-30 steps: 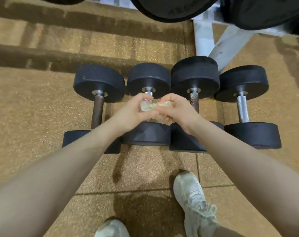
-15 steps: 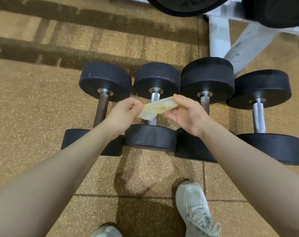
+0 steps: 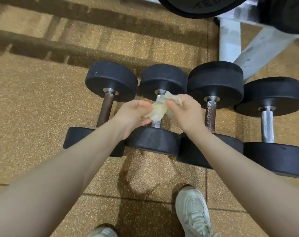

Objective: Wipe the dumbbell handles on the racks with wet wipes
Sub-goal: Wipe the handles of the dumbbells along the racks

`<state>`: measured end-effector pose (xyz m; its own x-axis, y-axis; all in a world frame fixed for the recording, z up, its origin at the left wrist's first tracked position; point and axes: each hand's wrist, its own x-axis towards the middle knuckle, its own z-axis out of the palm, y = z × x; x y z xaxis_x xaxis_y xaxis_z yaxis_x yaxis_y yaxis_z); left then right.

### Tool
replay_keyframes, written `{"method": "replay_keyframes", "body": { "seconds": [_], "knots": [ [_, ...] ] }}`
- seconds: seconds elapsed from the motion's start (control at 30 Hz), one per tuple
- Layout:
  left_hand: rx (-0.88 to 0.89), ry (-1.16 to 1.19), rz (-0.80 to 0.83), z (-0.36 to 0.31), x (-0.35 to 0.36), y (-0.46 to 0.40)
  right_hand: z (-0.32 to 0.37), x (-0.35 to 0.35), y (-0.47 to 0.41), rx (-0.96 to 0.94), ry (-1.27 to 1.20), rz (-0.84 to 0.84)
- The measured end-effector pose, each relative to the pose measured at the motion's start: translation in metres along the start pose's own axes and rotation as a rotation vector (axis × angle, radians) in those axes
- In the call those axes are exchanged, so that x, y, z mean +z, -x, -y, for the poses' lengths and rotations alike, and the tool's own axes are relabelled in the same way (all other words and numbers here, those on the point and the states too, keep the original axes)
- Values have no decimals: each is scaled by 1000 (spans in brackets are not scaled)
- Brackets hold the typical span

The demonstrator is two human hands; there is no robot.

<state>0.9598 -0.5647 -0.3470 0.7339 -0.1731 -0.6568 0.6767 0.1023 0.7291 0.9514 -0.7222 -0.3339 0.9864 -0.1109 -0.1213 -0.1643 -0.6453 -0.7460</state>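
Head view, looking down: nearest me are my two pale sneakers, the right sneaker (image 3: 193,212) whole, the left sneaker (image 3: 102,232) cut off at the bottom edge, both on the speckled rubber floor tiles (image 3: 34,117). Above them my forearms reach out and meet over the row of four black dumbbells.

My left hand (image 3: 133,113) pinches one side of the crumpled wet wipe (image 3: 159,108) between thumb and curled fingers. My right hand (image 3: 186,112) grips the other side, a fold of wipe poking out past its knuckles. Both are closed on it. The wipe hangs just over the handle of the second dumbbell (image 3: 156,124). Whether it touches the metal I cannot tell.

I judge I am refolding the wipe for a fresh face. To do it well, I should spread it flat enough to wrap right round the knurled bar, then clamp one hand over it and twist while sliding end to end, so the grooves get cleaned.

Most of that handle is hidden behind my hands and the wipe. The leftmost dumbbell (image 3: 107,108) has a brownish handle, rust or dirt I cannot say. The third dumbbell (image 3: 210,115) is partly covered by my right wrist; the fourth dumbbell (image 3: 267,124) runs off the right edge. Farthest, the white rack frame (image 3: 258,48) and big black weight plates (image 3: 196,6) are cropped at the top.
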Motion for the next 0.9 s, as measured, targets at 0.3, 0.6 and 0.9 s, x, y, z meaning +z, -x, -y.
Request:
{"method": "replay_keyframes", "body": {
  "seconds": [0.3, 0.6, 0.9],
  "knots": [
    [-99, 167, 185, -5, 10, -4, -16, 9, 11, -460, 529, 63],
    [81, -754, 156, -1, -29, -9, -38, 10, -35, 540, -654, 59],
    [52, -921, 393, 12, -45, -20, -57, 30, -60, -416, 452, 373]
  ]
}}
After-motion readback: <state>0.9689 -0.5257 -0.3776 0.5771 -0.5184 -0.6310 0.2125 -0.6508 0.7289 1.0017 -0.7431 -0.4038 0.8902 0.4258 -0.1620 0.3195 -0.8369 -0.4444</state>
